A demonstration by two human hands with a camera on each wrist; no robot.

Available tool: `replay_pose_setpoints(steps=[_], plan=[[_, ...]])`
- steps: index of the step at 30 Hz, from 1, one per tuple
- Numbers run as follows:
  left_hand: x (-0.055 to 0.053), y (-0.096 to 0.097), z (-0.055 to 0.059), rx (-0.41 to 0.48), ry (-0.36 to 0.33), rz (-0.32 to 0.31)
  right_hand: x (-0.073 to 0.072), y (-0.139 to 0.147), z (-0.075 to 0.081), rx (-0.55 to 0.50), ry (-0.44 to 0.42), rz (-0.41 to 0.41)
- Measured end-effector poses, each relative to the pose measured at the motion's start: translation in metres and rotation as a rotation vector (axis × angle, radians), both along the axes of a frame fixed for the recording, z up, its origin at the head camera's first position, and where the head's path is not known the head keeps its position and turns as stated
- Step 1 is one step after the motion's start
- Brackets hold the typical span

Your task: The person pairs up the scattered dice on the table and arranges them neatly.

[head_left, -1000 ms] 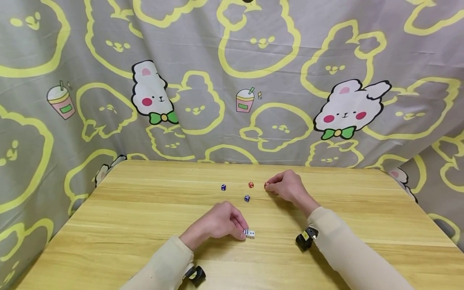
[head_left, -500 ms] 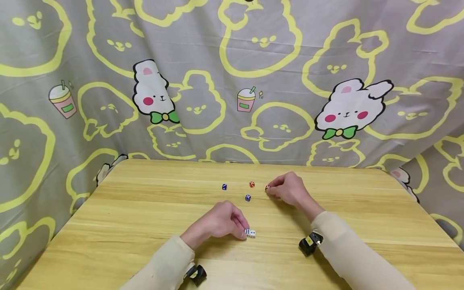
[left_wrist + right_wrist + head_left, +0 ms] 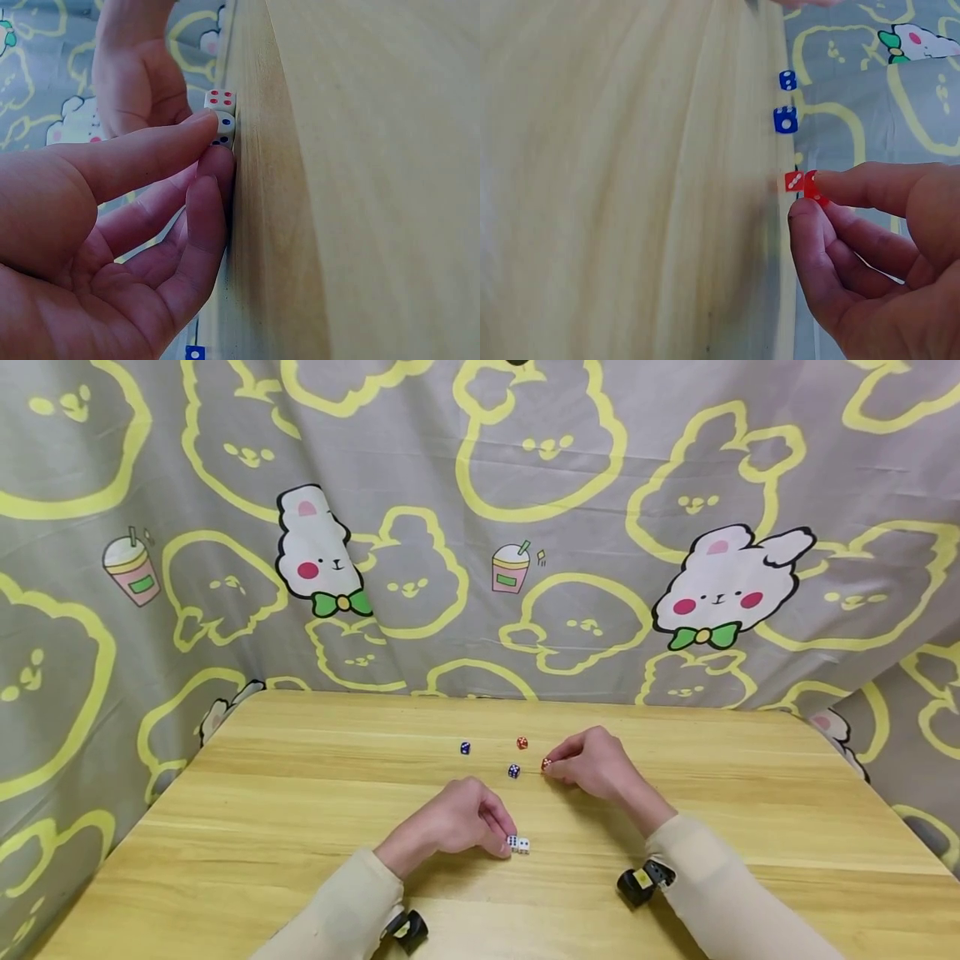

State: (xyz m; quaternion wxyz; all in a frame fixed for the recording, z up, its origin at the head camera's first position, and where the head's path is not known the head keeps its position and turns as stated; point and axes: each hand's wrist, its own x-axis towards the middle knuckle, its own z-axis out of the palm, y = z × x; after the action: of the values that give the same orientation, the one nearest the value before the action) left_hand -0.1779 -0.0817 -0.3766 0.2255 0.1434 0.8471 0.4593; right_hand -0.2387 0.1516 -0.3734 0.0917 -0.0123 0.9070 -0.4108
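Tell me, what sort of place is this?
Probably an indoor corner set up for filming, though the room beyond is hidden. Rabbit-print fabric hangs behind and beside a wood-grain table, and the person wears black wrist cameras.

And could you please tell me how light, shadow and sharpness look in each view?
Head view: bright light, with soft shadows beneath the left hand and right hand on the table; left wrist view: dimmer, with a cool tint, yet the white dice look fairly crisp; right wrist view: the table's near surface looks soft, while the blue dice look sharper.
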Motion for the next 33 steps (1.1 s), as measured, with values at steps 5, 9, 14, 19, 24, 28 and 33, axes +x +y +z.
replay_pose_setpoints(steps=[5, 9, 14, 19, 24, 28, 33], plan=[[0.0, 0.0, 0.001, -0.009, 0.002, -0.002, 0.008, -0.003, 0.002, -0.027, -0.016, 0.015], [-0.001, 0.0, 0.001, -0.016, 0.009, -0.003, 0.014, -0.007, 0.001, -0.036, -0.033, 0.039], [-0.001, -0.001, 0.0, -0.014, 0.014, -0.009, 0.02, -0.01, -0.001, -0.031, -0.034, 0.06], [-0.003, 0.0, 0.0, -0.008, 0.015, -0.019, 0.026, -0.012, -0.003, -0.034, -0.041, 0.075], [-0.003, 0.001, 0.0, -0.016, 0.02, -0.024, 0.031, -0.015, -0.005, -0.031, -0.06, 0.093], [-0.003, 0.001, 0.0, -0.018, 0.018, -0.019, 0.036, -0.017, -0.005, -0.042, -0.067, 0.104], [-0.003, 0.001, 0.001, -0.026, 0.017, -0.015, 0.042, -0.02, -0.005, -0.052, -0.079, 0.123]])
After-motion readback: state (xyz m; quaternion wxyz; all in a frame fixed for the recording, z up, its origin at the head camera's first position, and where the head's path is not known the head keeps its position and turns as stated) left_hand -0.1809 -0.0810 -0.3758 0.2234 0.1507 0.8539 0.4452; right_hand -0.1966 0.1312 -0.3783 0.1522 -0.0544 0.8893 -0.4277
